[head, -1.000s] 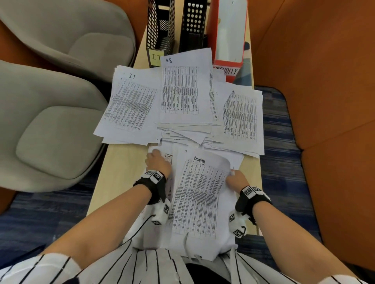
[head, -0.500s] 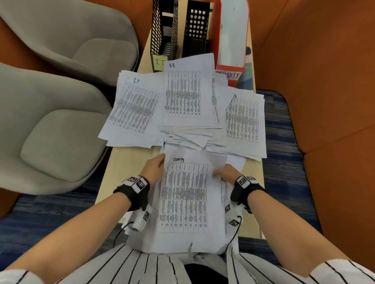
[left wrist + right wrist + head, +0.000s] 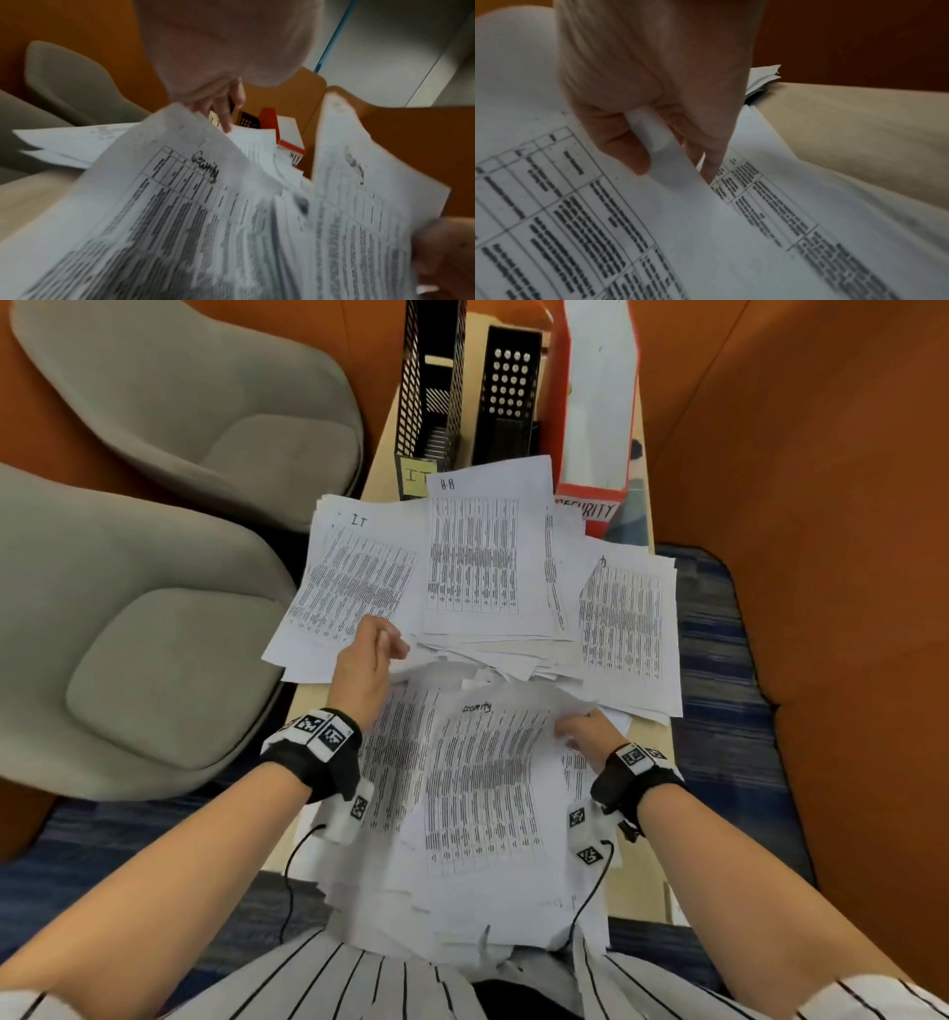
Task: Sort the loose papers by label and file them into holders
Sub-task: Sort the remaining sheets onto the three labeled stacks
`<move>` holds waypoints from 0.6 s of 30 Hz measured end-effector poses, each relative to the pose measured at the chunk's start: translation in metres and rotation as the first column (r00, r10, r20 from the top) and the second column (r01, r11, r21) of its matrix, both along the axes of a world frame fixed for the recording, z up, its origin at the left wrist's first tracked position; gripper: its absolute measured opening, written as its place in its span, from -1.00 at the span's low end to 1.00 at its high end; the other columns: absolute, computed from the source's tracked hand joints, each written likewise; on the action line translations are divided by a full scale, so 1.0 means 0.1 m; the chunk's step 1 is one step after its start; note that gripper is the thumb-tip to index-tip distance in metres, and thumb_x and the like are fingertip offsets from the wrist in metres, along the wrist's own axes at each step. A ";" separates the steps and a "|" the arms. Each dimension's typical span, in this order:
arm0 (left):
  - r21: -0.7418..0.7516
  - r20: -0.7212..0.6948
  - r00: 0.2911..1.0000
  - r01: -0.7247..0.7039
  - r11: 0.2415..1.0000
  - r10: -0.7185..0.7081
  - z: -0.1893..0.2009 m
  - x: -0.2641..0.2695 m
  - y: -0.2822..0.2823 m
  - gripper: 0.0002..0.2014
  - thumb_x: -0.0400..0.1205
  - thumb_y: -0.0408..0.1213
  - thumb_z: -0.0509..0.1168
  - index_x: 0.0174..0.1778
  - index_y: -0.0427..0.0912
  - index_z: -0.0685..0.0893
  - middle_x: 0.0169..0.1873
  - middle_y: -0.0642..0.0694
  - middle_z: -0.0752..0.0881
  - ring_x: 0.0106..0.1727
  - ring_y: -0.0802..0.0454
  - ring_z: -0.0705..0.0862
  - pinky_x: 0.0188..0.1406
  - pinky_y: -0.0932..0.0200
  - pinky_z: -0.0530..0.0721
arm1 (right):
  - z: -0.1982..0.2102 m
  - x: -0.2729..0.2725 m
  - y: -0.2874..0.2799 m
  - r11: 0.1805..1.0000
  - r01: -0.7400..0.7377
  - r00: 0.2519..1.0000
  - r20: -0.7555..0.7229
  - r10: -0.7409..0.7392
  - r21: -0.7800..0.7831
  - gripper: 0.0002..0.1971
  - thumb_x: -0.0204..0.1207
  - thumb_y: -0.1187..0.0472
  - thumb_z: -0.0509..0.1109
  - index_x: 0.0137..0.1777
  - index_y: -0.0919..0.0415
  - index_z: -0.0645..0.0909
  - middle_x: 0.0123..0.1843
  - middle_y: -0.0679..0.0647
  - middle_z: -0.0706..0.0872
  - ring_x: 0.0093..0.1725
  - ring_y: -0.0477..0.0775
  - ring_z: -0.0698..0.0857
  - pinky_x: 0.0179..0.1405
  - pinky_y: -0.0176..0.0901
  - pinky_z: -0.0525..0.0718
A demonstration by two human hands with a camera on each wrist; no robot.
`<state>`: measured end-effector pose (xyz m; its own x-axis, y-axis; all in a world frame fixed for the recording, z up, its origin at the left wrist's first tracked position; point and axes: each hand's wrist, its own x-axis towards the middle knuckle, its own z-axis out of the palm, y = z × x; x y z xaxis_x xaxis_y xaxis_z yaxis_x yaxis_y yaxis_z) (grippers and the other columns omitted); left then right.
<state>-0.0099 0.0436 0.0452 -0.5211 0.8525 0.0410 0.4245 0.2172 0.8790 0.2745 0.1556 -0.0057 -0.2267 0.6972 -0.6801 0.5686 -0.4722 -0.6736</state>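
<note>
While right hand (image 3: 583, 734) pinches sheet (image 3: 482, 788).

even soft light; blurred wrist views

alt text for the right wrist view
The right hand pinches the edge of a white printed sheet between thumb and fingers, lifting it off another printed sheet. A beige table shows behind.
</note>
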 end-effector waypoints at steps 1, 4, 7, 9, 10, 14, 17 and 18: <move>-0.111 0.000 1.000 0.022 0.994 -0.022 -0.10 -0.03 0.00 -0.74 0.73 -0.05 0.07 0.13 -0.18 0.44 0.02 -0.16 0.69 0.01 -0.10 0.70 0.10 -0.11 0.68 | -0.01 -0.02 0.01 1.000 -0.016 1.000 -0.002 0.016 -0.012 -0.79 0.38 0.48 0.36 -0.36 0.17 0.55 -0.28 0.09 0.57 -0.24 0.06 0.52 -0.22 -0.15 0.44; -0.395 0.073 0.996 0.079 0.915 -0.055 -0.43 -0.12 -0.11 -0.27 0.50 0.34 0.19 0.39 -0.16 0.36 0.34 -0.17 0.52 0.25 -0.10 0.60 0.25 -0.12 0.61 | -0.12 -0.04 -0.01 0.987 -0.162 0.984 0.071 0.161 0.002 -0.92 0.09 0.29 0.38 -0.44 0.12 0.54 -0.34 0.11 0.56 -0.25 0.09 0.49 -0.21 -0.06 0.40; -0.508 -0.027 0.987 0.122 0.853 -0.157 -0.67 -0.21 -0.30 -0.06 0.28 0.47 0.30 0.47 -0.05 0.33 0.41 -0.13 0.48 0.34 -0.10 0.55 0.33 -0.16 0.56 | -0.17 -0.02 -0.03 0.985 -0.174 0.982 0.077 0.172 0.019 -0.86 0.00 0.27 0.32 -0.39 0.16 0.51 -0.32 0.14 0.53 -0.24 0.09 0.46 -0.22 -0.09 0.38; -0.536 -0.060 0.965 0.186 0.824 -0.256 -0.76 -0.26 -0.43 -0.02 0.29 0.34 0.44 0.55 -0.02 0.23 0.48 -0.13 0.36 0.44 -0.12 0.47 0.42 -0.19 0.49 | -0.15 -0.03 -0.03 0.982 -0.189 0.979 0.087 0.186 0.030 -0.84 0.04 0.26 0.30 -0.34 0.19 0.48 -0.30 0.15 0.51 -0.24 0.09 0.44 -0.26 -0.10 0.37; -0.535 -0.081 0.942 0.234 0.812 -0.325 -0.79 -0.28 -0.50 0.02 0.29 0.27 0.48 0.59 0.00 0.15 0.51 -0.14 0.30 0.48 -0.12 0.42 0.44 -0.18 0.47 | -0.13 -0.04 -0.03 0.975 -0.216 0.972 0.099 0.211 0.042 -0.88 0.07 0.25 0.30 -0.37 0.17 0.45 -0.28 0.17 0.51 -0.24 0.09 0.44 -0.26 -0.08 0.38; -0.495 -0.251 0.818 0.350 0.795 -0.517 -0.90 -0.35 -0.76 -0.05 0.39 -0.19 0.52 0.61 -0.01 0.08 0.56 -0.17 0.09 0.46 -0.17 0.41 0.20 -0.06 0.66 | -0.15 -0.09 0.01 0.945 -0.315 0.936 0.196 0.294 0.085 -0.76 0.37 0.37 0.33 -0.42 0.12 0.37 -0.33 0.11 0.50 -0.30 0.07 0.45 -0.30 -0.07 0.41; -0.362 -0.356 0.844 0.273 0.892 -0.402 -0.95 -0.37 -0.82 -0.42 0.40 -0.54 0.39 0.27 -0.09 0.35 0.49 -0.25 0.21 0.09 -0.27 0.65 -0.26 -0.01 0.74 | -0.17 -0.08 0.01 0.944 -0.318 0.932 0.213 0.294 0.089 -0.74 0.41 0.41 0.31 -0.41 0.13 0.38 -0.33 0.10 0.51 -0.33 0.06 0.46 -0.34 -0.11 0.42; -0.350 -0.351 0.855 0.257 0.901 -0.381 -0.93 -0.37 -0.81 -0.50 0.40 -0.58 0.35 0.17 -0.12 0.37 0.47 -0.24 0.26 0.04 -0.25 0.66 -0.24 -0.06 0.74 | -0.18 -0.08 0.01 0.945 -0.315 0.931 0.220 0.290 0.088 -0.75 0.42 0.41 0.31 -0.40 0.14 0.38 -0.32 0.11 0.52 -0.32 0.06 0.46 -0.34 -0.11 0.42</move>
